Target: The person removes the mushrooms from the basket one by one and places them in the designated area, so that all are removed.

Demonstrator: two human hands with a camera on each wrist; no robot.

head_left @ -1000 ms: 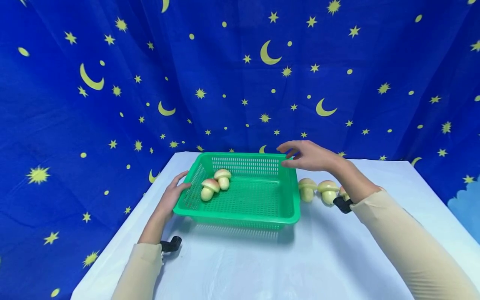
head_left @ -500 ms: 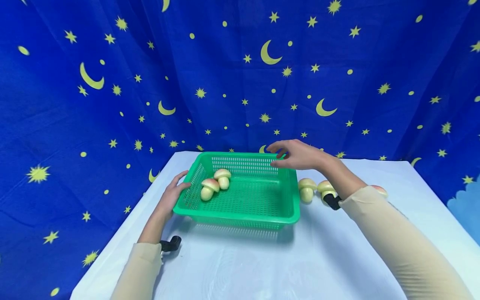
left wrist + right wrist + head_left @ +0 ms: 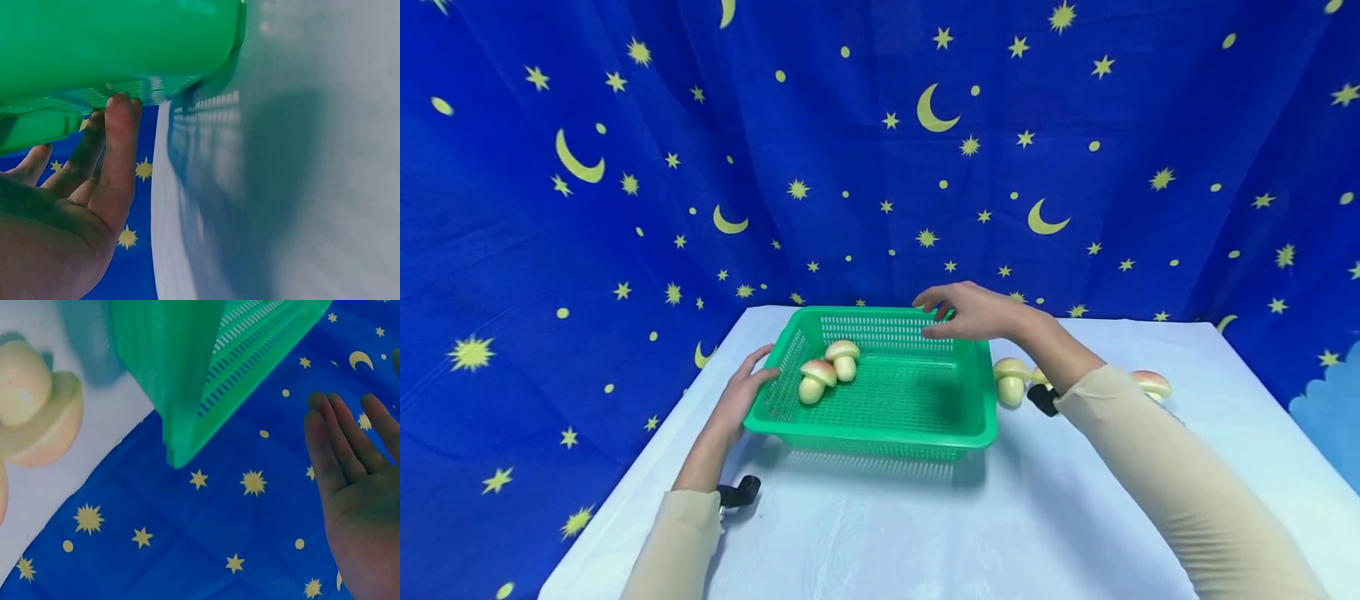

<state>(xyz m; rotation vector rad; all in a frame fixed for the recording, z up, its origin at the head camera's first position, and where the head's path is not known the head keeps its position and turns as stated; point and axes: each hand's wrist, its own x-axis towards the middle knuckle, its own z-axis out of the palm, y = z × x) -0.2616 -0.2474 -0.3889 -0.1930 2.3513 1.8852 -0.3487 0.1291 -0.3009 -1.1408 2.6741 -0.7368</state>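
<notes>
A green plastic basket (image 3: 880,440) with slotted walls stands on the table. Inside it, at the left, lie two mushrooms (image 3: 817,382) with pinkish caps and pale stems. My left hand (image 3: 735,400) is at the basket's left side; in the left wrist view its extended fingers (image 3: 119,147) reach up to the slotted outer wall. Over the far right corner of the basket hovers my right hand (image 3: 976,311), fingers loosely bent and nothing in them. The right wrist view shows that palm (image 3: 369,506) bare, apart from the basket wall.
Right of the basket, a mushroom (image 3: 1012,382) stands close to its wall. Another mushroom (image 3: 1040,377) is partly hidden behind my right wrist, and a further mushroom (image 3: 1152,383) shows beyond my sleeve. A blue star-and-moon curtain (image 3: 865,167) hangs behind the white table (image 3: 880,533).
My right hand has moved left, from the basket's right rim to over its far right part. The left hand, basket and mushrooms have stayed in place.
</notes>
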